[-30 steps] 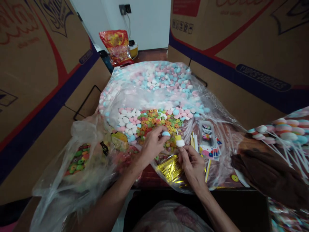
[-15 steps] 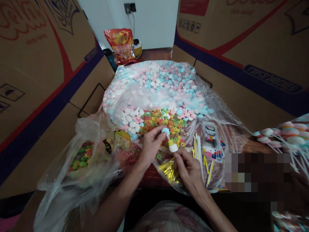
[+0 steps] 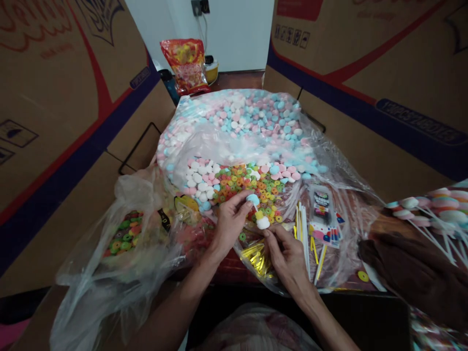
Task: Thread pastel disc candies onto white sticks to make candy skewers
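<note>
My left hand (image 3: 228, 222) pinches the blue sweet (image 3: 252, 199), and its fingertips cover the sweet's near side. Just below, the skewer (image 3: 260, 218) disappears into my right hand (image 3: 288, 253), so I can't see its lower end. Right of the grip, the print on the packet (image 3: 321, 207) is too small to read. Farther right, the lollipops (image 3: 431, 207) run off the frame's edge.

We're boxed in by big cardboard boxes w/ red and blue stripes, one stack on the left (image 3: 54, 122), another on the right (image 3: 365, 73). Btwn them there's a white wall (image 3: 234, 34) at the back w/ a socket (image 3: 200, 7) up top, brown floor (image 3: 239, 79) below, and a red snack bag (image 3: 186, 63) standing there.
</note>
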Tool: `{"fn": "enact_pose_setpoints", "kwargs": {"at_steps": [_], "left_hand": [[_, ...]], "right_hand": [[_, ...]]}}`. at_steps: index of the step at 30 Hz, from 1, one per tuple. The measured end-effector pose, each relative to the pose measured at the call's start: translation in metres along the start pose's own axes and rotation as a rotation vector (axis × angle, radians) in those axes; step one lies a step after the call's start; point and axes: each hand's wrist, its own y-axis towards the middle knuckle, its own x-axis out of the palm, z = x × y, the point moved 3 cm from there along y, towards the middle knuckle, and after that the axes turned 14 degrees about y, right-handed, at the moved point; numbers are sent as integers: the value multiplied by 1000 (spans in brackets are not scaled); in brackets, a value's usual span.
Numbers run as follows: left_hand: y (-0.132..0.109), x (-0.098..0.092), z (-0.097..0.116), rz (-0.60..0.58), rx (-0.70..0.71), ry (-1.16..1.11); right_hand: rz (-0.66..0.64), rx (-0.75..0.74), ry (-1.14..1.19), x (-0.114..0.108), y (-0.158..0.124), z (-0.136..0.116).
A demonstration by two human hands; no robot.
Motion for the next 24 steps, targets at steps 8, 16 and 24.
{"fn": "enact_pose_setpoints", "kwargs": {"at_steps": [8, 16, 24], "left_hand": [[-6, 0, 0, 76, 142, 160], [-11, 1, 10, 71, 302, 286], [-15, 0, 5, 39, 341, 318]], "right_hand": [[19, 138, 177, 5, 2, 0], [69, 151, 171, 10, 1, -7], [71, 148, 175, 11, 5, -12]]}}
